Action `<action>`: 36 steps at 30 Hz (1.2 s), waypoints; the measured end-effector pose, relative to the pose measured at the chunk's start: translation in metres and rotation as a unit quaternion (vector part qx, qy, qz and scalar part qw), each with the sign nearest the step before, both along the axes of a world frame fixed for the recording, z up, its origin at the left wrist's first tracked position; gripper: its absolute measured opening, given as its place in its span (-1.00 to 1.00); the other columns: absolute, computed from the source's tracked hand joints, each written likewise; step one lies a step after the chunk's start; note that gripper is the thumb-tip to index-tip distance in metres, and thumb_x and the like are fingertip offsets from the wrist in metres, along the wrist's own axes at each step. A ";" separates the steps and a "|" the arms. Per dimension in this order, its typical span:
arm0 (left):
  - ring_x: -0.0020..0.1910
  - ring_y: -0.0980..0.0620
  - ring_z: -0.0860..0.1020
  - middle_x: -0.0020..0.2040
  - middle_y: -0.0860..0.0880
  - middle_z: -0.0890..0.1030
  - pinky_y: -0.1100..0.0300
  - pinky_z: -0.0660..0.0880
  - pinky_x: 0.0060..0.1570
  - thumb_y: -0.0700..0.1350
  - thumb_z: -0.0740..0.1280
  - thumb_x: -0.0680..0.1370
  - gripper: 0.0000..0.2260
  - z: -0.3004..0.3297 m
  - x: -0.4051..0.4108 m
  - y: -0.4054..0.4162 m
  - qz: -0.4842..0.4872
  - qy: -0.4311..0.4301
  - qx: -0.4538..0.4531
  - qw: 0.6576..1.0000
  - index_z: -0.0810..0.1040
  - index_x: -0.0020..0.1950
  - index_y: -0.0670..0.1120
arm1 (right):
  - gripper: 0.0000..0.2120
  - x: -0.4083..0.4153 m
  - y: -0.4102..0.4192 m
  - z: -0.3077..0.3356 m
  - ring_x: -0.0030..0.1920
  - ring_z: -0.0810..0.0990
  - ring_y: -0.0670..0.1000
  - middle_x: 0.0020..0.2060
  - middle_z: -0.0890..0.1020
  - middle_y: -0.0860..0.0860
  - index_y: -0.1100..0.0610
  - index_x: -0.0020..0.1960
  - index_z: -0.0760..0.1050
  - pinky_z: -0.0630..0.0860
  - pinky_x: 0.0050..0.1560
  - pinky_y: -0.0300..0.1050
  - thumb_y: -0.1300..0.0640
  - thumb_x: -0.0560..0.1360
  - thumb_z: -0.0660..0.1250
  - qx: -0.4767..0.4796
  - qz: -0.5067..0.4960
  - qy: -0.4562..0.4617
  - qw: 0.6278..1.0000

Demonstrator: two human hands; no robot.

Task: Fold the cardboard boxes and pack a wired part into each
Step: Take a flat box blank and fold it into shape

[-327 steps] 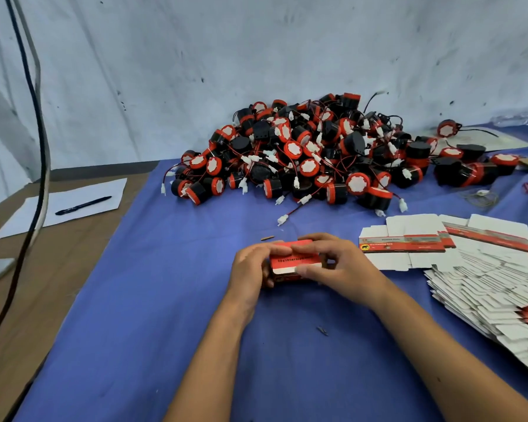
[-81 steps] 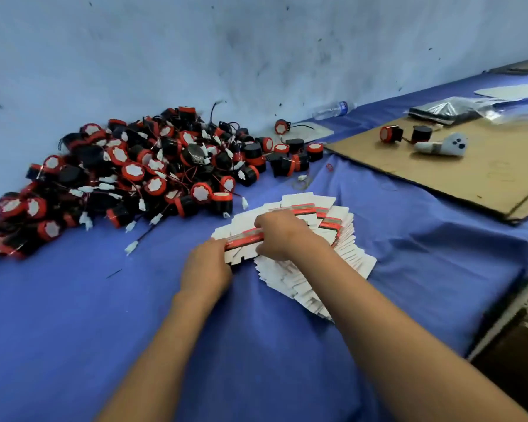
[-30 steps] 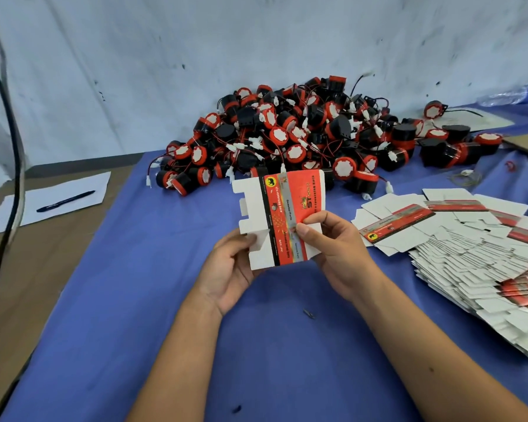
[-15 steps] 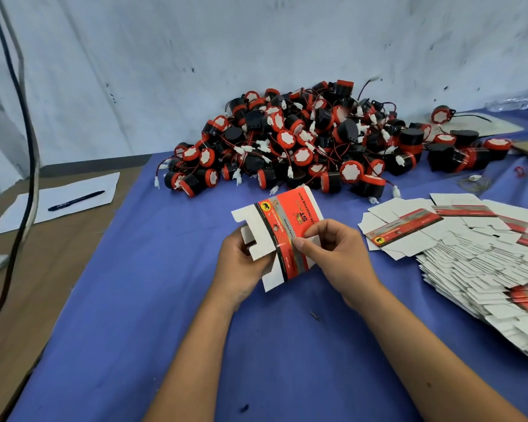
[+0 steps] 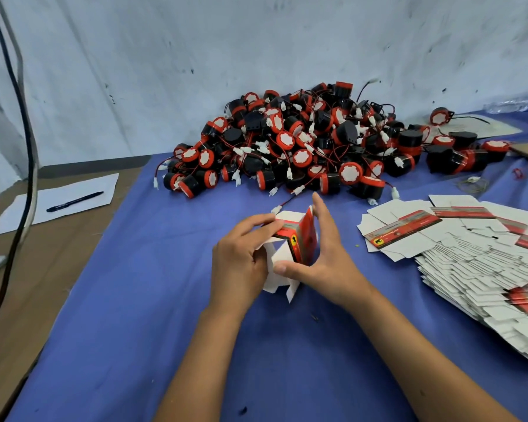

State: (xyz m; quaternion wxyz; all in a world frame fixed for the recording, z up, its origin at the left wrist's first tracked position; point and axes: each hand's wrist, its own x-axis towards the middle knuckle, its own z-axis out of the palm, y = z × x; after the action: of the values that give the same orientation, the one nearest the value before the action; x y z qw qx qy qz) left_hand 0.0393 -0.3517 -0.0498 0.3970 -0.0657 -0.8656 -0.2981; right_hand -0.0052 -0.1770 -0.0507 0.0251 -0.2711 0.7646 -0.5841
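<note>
Now popped open from the flat blank seen half a second ago: the cardboard box (image 5: 297, 239), then a tilted flat sheet pinched between both hands, stands as a squared tube just above the blue tabletop (image 5: 134, 300), red printed panels facing right and toward the camera, a white panel on top. Left hand (image 5: 241, 263) curled round the tube's left side, fingertips over the upper edge, thumb side hidden behind the white lower flaps. Right hand (image 5: 323, 257) cupped against the right wall, fingers nearly straight and pointing up along the red panel, thumb pressed across the near lower corner. Bottom flaps hanging loose and splayed below the hands, not yet tucked.

Meaning for the task: first fold made, box body formed, ends not closed. Probably next the closing of one end, then a reach forward. Nothing inside the box as far as visible.

Heap of wired parts (image 5: 302, 147), black and red with white connectors, well apart beyond the hands, against the wall. Stack of flat blanks (image 5: 476, 257) fanned out to the right, near but not touching the right forearm. Off to the left, a pen (image 5: 73, 201) on a sheet of paper (image 5: 83, 190), on the brown surface beside the blue cover.
</note>
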 end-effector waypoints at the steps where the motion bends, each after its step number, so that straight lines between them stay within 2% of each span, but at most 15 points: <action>1: 0.20 0.09 0.64 0.28 0.10 0.65 0.08 0.64 0.07 -0.51 0.38 0.39 -0.45 -0.001 0.000 0.003 -0.018 -0.005 0.006 1.000 0.72 0.25 -0.01 | 0.20 -0.001 0.001 0.000 0.55 0.08 -0.28 0.50 0.12 -0.33 -0.27 0.61 -0.05 0.21 0.53 -0.13 -0.41 0.16 0.56 0.005 0.014 0.005 1.000; 5: 0.23 0.11 0.62 0.29 0.06 0.65 0.08 0.65 0.09 -0.47 0.43 0.39 -0.48 0.002 0.001 0.006 -0.059 -0.024 0.031 0.997 0.71 0.26 -0.05 | -0.10 -0.001 0.002 0.000 0.40 0.42 -0.17 0.34 0.39 -0.30 -0.31 0.48 0.26 0.47 0.40 -0.04 -0.26 0.25 0.60 -0.017 0.022 0.030 0.999; 8: 0.22 0.12 0.62 0.26 0.07 0.67 0.16 0.60 0.14 -0.33 0.37 0.40 -0.53 0.008 0.005 0.013 -0.060 -0.014 0.018 0.998 0.70 0.28 -0.04 | -0.30 -0.002 0.000 -0.001 0.29 0.56 -0.07 0.27 0.55 -0.20 -0.16 0.43 0.40 0.54 0.28 -0.01 -0.14 0.35 0.57 -0.060 -0.012 0.047 0.997; 11: 0.08 0.14 0.64 0.27 0.16 0.63 0.30 0.56 -0.14 -0.06 0.34 0.52 -0.60 0.012 0.007 0.021 -0.091 -0.046 0.104 0.989 0.61 0.36 0.09 | -0.45 -0.004 0.002 0.002 0.14 0.65 -0.09 0.14 0.65 -0.13 -0.11 0.33 0.49 0.59 0.08 -0.15 -0.18 0.38 0.47 -0.133 -0.079 0.009 0.988; 13: 0.14 0.10 0.63 0.37 0.16 0.55 0.25 0.61 -0.07 0.10 0.37 0.50 -0.49 0.015 0.009 0.026 -0.151 -0.124 0.237 0.952 0.50 0.46 0.16 | -0.53 -0.007 0.004 0.004 0.06 0.68 -0.02 0.04 0.69 -0.09 -0.10 0.24 0.53 0.63 -0.01 0.00 -0.23 0.38 0.44 -0.211 -0.115 -0.062 0.969; 15: 0.31 0.15 0.56 0.48 0.11 0.46 0.12 0.56 0.25 0.22 0.42 0.42 -0.33 0.015 0.011 0.031 -0.195 -0.207 0.335 0.898 0.38 0.53 0.24 | -0.54 -0.011 0.005 0.005 0.06 0.70 0.02 -0.03 0.70 -0.07 -0.08 0.16 0.57 0.62 0.05 0.22 -0.30 0.37 0.42 -0.284 -0.120 -0.146 0.940; 16: 0.37 0.16 0.52 0.52 0.08 0.42 0.04 0.49 0.39 0.24 0.45 0.39 -0.26 0.014 0.012 0.034 -0.214 -0.245 0.368 0.871 0.33 0.56 0.26 | -0.54 -0.012 0.005 0.006 0.08 0.71 0.01 -0.03 0.70 -0.06 -0.09 0.14 0.58 0.62 0.07 0.24 -0.32 0.36 0.42 -0.304 -0.111 -0.171 0.930; 19: 0.43 0.05 0.50 0.53 -0.08 0.45 -0.05 0.34 0.52 0.17 0.44 0.46 -0.24 0.013 0.014 0.052 -0.281 -0.296 0.445 0.797 0.24 0.62 0.18 | -0.59 -0.009 -0.002 0.006 0.10 0.72 0.04 0.04 0.70 0.02 -0.15 0.09 0.61 0.66 0.05 0.14 -0.34 0.36 0.42 -0.313 -0.079 -0.187 0.928; 22: 0.19 -0.03 0.55 0.51 -0.25 0.42 -0.13 0.42 0.39 0.01 0.34 0.53 -0.39 0.018 0.015 0.065 -0.303 -0.268 0.533 0.743 0.33 0.59 0.09 | -0.60 -0.007 -0.005 0.006 0.12 0.71 0.07 0.07 0.71 0.03 -0.19 0.08 0.60 0.67 0.01 0.08 -0.37 0.35 0.41 -0.302 -0.078 -0.186 0.932; 26: 0.31 -0.20 0.52 0.47 -0.30 0.47 -0.29 0.34 0.46 -0.03 0.29 0.53 -0.47 0.019 0.015 0.074 -0.320 -0.242 0.610 0.683 0.44 0.52 -0.03 | -0.54 -0.005 -0.005 0.003 0.00 0.71 -0.09 0.00 0.71 -0.09 -0.19 0.17 0.54 0.62 -0.09 -0.14 -0.38 0.37 0.37 -0.253 -0.097 -0.135 0.953; 29: 0.30 -0.21 0.54 0.45 -0.31 0.50 -0.26 0.38 0.43 -0.11 0.24 0.48 -0.45 0.018 0.014 0.071 -0.319 -0.232 0.636 0.663 0.47 0.49 -0.10 | -0.50 -0.003 -0.006 0.004 -0.06 0.70 -0.10 -0.02 0.71 -0.09 -0.12 0.22 0.53 0.62 -0.12 -0.16 -0.37 0.39 0.37 -0.258 -0.100 -0.138 0.951; 31: 0.34 -0.23 0.52 0.47 -0.29 0.48 -0.25 0.36 0.45 -0.15 0.22 0.46 -0.41 0.019 0.015 0.067 -0.338 -0.240 0.631 0.655 0.44 0.52 -0.09 | -0.49 -0.005 -0.005 0.005 0.01 0.72 0.03 0.03 0.72 -0.02 -0.07 0.21 0.55 0.66 -0.08 -0.04 -0.35 0.39 0.39 -0.285 -0.098 -0.167 0.939; 33: 0.37 -0.25 0.48 0.51 -0.27 0.44 -0.29 0.33 0.50 -0.15 0.24 0.46 -0.40 0.019 0.016 0.063 -0.351 -0.256 0.603 0.669 0.40 0.55 -0.08 | -0.46 -0.006 -0.004 0.006 0.07 0.72 0.13 0.08 0.71 0.05 -0.05 0.21 0.56 0.66 0.00 0.08 -0.35 0.37 0.41 -0.301 -0.100 -0.191 0.929; 35: 0.40 -0.23 0.48 0.52 -0.24 0.42 -0.29 0.32 0.50 -0.07 0.39 0.48 -0.36 0.019 0.016 0.063 -0.356 -0.269 0.570 0.690 0.36 0.57 -0.05 | -0.48 -0.006 -0.004 0.007 0.04 0.73 0.11 0.04 0.73 0.06 -0.06 0.18 0.59 0.65 -0.06 0.02 -0.34 0.35 0.42 -0.310 -0.109 -0.195 0.924; 36: 0.41 -0.20 0.48 0.52 -0.23 0.43 -0.26 0.34 0.50 0.01 0.51 0.43 -0.26 0.017 0.015 0.062 -0.354 -0.272 0.560 0.698 0.35 0.58 -0.05 | -0.51 -0.006 -0.004 0.008 0.02 0.73 0.08 0.01 0.73 0.05 -0.08 0.15 0.60 0.64 -0.09 -0.02 -0.34 0.35 0.43 -0.318 -0.114 -0.198 0.920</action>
State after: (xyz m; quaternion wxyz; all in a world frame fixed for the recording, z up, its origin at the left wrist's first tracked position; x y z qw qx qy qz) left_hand 0.0544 -0.2893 -0.0324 -0.0270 -0.0492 -0.5220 -0.8511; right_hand -0.0111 -0.1811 -0.0425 0.0213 -0.0547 0.5436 -0.8373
